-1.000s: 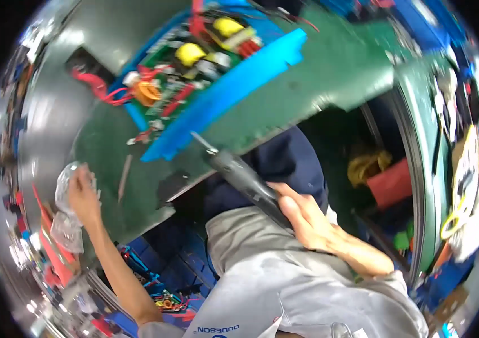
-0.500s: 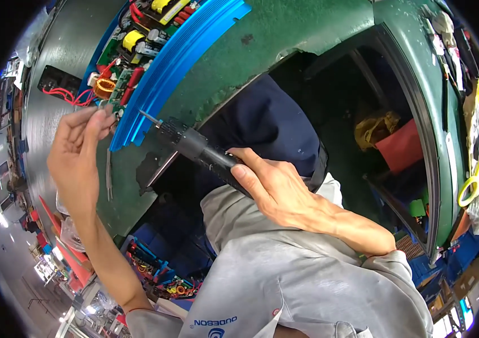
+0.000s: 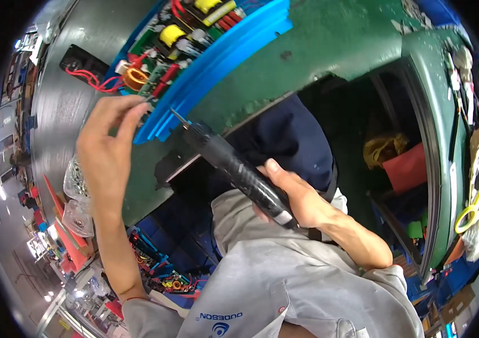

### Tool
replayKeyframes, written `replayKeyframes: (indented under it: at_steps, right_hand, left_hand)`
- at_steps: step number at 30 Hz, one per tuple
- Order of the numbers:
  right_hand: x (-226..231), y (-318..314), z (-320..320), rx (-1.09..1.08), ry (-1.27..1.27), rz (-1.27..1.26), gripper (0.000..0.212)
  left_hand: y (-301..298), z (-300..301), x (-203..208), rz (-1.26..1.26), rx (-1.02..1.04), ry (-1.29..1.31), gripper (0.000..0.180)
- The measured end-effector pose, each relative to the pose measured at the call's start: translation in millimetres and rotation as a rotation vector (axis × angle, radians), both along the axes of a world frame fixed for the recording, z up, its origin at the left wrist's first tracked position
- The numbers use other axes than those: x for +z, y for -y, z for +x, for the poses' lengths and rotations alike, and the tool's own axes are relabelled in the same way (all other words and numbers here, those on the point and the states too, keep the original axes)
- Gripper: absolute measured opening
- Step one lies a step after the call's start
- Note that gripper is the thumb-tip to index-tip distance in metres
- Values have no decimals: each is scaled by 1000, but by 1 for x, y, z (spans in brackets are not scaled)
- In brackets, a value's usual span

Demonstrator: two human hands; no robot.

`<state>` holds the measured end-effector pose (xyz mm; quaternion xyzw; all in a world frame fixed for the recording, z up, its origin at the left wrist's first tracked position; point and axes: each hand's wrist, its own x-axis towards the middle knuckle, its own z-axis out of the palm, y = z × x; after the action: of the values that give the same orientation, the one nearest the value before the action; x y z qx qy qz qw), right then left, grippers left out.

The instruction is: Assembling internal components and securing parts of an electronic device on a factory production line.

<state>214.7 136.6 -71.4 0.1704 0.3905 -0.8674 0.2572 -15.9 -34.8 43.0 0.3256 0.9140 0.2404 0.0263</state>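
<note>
My right hand (image 3: 302, 198) is wrapped around the rear part of a black electric screwdriver (image 3: 240, 176), thumb up along its side. The bit points up and left, close to the near wall of a blue metal housing (image 3: 222, 59). Inside that housing lies a green circuit board (image 3: 152, 83) crowded with parts, among them a copper-wound ring coil (image 3: 136, 79) and yellow-wrapped transformers (image 3: 172, 35). At the board's near left end, my left hand (image 3: 106, 138) has thumb and forefinger pinched together. Whatever sits between these fingertips is too small to name.
A black box-shaped part (image 3: 84, 63) with red wires lies left of the housing on the green worktop (image 3: 307, 53). A dark opening with a black frame (image 3: 428, 141) is at the right. Yellow-handled scissors (image 3: 467, 217) lie at the far right. Clear plastic bags (image 3: 76, 217) stand at the left.
My grip on the screwdriver has slid back toward its rear end, and the thumb has lifted. My left fingertips have closed in a pinch at the board's end. The whole view has shifted slightly.
</note>
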Motion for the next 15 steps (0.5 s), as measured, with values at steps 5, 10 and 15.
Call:
replayKeyframes:
  at_steps: [5, 10, 15]
  right_hand:
    - [-2, 19, 4, -93, 115, -223, 91]
    - [9, 29, 9, -44, -115, 380, 70]
    - [13, 11, 6, 16, 110, -220, 87]
  left_hand:
    - [2, -8, -6, -139, -193, -316, 10]
    - [12, -19, -9, -64, -221, -142, 12]
    - [15, -24, -11, 43, -252, 6, 7]
